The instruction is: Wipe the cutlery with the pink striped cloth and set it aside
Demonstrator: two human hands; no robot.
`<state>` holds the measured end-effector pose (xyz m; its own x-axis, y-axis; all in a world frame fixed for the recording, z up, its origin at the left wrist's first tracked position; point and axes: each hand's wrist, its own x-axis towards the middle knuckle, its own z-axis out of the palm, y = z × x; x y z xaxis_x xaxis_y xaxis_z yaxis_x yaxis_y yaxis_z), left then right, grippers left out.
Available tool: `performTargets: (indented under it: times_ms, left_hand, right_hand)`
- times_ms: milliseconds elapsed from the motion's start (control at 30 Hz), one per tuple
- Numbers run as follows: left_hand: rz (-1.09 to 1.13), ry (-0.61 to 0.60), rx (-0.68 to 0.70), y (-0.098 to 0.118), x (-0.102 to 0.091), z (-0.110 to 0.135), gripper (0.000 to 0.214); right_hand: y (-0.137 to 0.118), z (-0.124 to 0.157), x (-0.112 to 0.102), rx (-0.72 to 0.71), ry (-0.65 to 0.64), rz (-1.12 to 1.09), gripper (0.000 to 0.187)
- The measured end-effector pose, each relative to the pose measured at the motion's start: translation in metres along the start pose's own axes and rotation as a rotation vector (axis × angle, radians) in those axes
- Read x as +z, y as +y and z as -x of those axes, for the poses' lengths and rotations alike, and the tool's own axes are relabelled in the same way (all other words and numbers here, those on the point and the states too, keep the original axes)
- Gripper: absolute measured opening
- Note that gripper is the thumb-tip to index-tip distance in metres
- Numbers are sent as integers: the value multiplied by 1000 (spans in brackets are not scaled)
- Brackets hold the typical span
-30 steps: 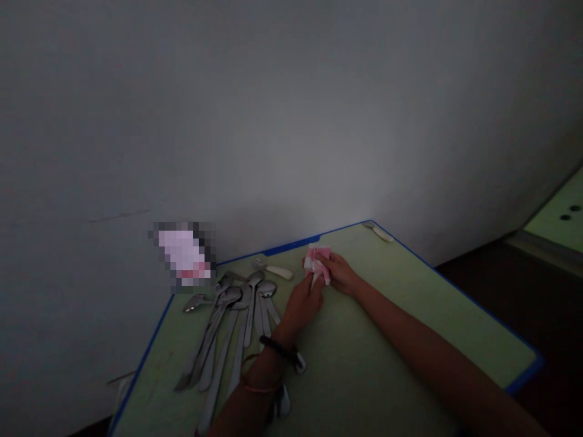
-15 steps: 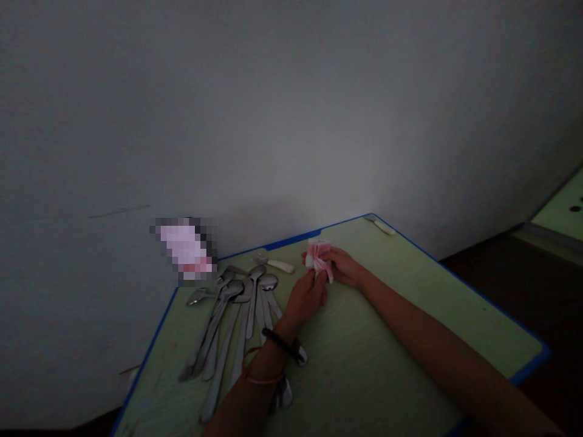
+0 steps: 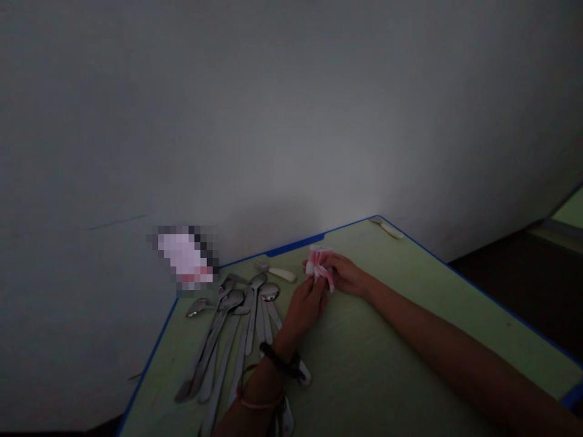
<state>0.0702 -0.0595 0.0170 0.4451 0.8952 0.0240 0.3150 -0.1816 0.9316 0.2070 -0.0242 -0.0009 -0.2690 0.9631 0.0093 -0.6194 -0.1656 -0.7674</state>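
Note:
Over the far middle of the table, a crumpled pink-and-white cloth [image 3: 321,261] is gripped between both hands. My left hand [image 3: 307,303] pinches its lower edge, fingers closed. My right hand [image 3: 347,273] wraps it from the right side, fingers curled round it. Whether anything lies inside the folds is hidden. To the left of my left hand, several metal spoons [image 3: 270,292] lie in a loose pile, partly covered by my left forearm. Just left of the cloth rests a fork with a white handle [image 3: 283,274].
A second white-handled fork [image 3: 390,229] lies at the table's far right corner. A pixelated phone-shaped object [image 3: 184,258] is at the left far edge, by the grey wall [image 3: 273,121]. Blue edging borders the green table [image 3: 401,352].
Both hands keep hold of the cloth, with only a slight shift of its folds. The whole view has tilted a little, so the table sits slightly lower.

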Motion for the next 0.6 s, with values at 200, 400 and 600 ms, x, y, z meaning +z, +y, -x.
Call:
performTargets:
  times_ms: [200, 400, 600]
  left_hand:
    - [26, -9, -28, 1, -1, -2, 36]
    - [6, -5, 1, -3, 0, -2, 38]
    - [7, -6, -17, 0, 0, 0, 37]
  right_hand:
    - [-1, 0, 1, 11, 24, -7, 26]
    - [-2, 0, 4, 3, 44, 0, 23]
    - [-2, 0, 4, 22, 55, 6, 23]
